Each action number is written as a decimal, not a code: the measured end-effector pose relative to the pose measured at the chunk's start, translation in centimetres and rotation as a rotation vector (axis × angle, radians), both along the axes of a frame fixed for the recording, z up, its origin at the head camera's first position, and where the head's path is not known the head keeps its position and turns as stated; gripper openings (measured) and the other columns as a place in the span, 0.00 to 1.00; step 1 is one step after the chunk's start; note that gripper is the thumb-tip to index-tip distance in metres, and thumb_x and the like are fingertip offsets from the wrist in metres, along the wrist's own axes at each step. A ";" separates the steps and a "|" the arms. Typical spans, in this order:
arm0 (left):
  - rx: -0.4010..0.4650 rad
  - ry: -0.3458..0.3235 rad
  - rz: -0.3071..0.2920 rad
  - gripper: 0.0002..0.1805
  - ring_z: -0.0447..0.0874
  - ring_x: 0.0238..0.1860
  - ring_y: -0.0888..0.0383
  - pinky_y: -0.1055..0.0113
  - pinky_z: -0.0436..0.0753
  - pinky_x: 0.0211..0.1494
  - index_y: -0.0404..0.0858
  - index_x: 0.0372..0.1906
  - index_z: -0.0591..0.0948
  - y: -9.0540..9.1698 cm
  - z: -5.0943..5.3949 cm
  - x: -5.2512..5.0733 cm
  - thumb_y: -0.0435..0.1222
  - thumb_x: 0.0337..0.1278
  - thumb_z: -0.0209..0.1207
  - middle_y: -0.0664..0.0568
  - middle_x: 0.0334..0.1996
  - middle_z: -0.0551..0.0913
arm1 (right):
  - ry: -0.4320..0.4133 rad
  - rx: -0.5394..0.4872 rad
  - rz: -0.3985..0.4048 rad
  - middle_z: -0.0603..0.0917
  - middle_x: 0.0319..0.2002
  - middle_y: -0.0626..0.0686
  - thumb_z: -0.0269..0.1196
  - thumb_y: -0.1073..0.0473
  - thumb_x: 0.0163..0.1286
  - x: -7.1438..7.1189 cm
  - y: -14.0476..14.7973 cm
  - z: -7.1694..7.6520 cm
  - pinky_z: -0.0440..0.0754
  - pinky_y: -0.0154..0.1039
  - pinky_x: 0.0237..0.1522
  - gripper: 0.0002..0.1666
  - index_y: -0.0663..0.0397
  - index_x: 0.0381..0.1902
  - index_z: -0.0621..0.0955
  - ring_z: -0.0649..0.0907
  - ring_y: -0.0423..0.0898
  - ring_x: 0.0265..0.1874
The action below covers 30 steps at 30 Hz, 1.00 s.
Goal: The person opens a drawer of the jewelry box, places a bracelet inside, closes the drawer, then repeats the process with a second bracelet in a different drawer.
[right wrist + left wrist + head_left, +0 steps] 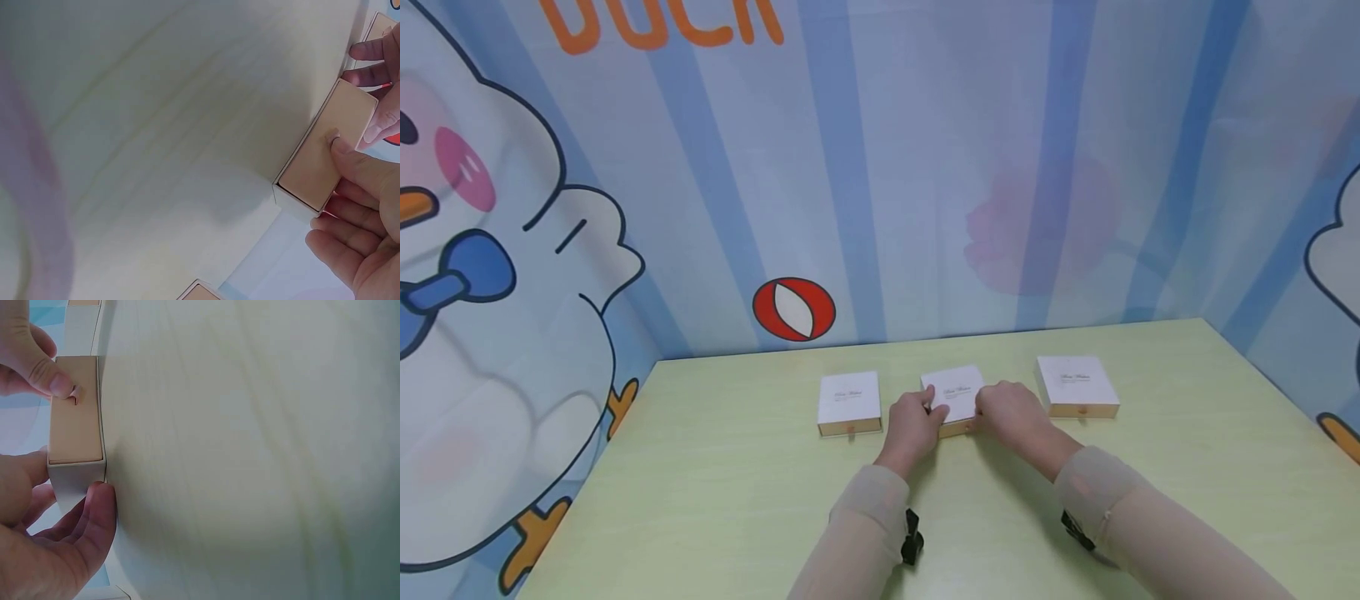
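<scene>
A small white drawer box with faint lettering on its lid lies on the table, the middle one in a row. My left hand grips its left side, thumb on the near top corner. At the right front corner is my right hand, its thumb on the small pull tab; the index finger behind the tab is hidden. The tan drawer front faces me and looks flush with the white sleeve. The right hand's other fingers curl by the box's right side.
One similar white box sits to the left and another box to the right, both with tan fronts facing me. The pale table meets a blue striped cartoon backdrop at its back edge.
</scene>
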<state>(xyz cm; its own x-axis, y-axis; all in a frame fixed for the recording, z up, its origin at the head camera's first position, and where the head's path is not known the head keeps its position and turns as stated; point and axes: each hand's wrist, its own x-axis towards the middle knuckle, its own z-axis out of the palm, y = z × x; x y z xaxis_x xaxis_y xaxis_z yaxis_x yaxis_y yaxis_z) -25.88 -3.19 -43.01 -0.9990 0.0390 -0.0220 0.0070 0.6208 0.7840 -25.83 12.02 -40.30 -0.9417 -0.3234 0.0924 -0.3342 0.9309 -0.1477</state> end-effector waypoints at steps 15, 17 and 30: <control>-0.008 0.013 0.006 0.24 0.77 0.51 0.59 0.62 0.77 0.54 0.34 0.62 0.72 0.1 0.2 0.2 0.38 0.63 0.57 0.46 0.62 0.74 | 0.019 0.015 0.007 0.83 0.20 0.49 0.71 0.53 0.53 -0.2 -0.1 0.1 0.67 0.36 0.20 0.10 0.54 0.23 0.85 0.70 0.42 0.17; -0.008 0.026 0.004 0.24 0.77 0.55 0.57 0.61 0.76 0.56 0.34 0.62 0.72 0.2 0.2 0.2 0.38 0.63 0.57 0.45 0.61 0.75 | 0.015 0.021 0.009 0.83 0.19 0.48 0.71 0.53 0.54 -0.2 -0.1 0.2 0.67 0.35 0.20 0.10 0.54 0.22 0.85 0.70 0.42 0.17; -0.024 0.033 -0.001 0.24 0.71 0.62 0.51 0.58 0.73 0.62 0.32 0.62 0.71 0.2 0.1 0.3 0.37 0.64 0.55 0.45 0.62 0.73 | 0.057 0.098 0.024 0.80 0.17 0.50 0.70 0.54 0.56 -0.1 -0.5 -0.1 0.68 0.38 0.18 0.11 0.55 0.22 0.83 0.70 0.43 0.16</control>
<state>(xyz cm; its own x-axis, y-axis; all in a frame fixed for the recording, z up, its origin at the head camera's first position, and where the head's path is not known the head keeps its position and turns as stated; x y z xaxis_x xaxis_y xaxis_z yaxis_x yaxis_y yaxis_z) -25.60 -2.97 -42.95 -0.9992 0.0399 0.0095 0.0329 0.6396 0.7680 -25.92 11.55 -40.41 -0.9279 -0.3556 0.1120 -0.3615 0.9317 -0.0368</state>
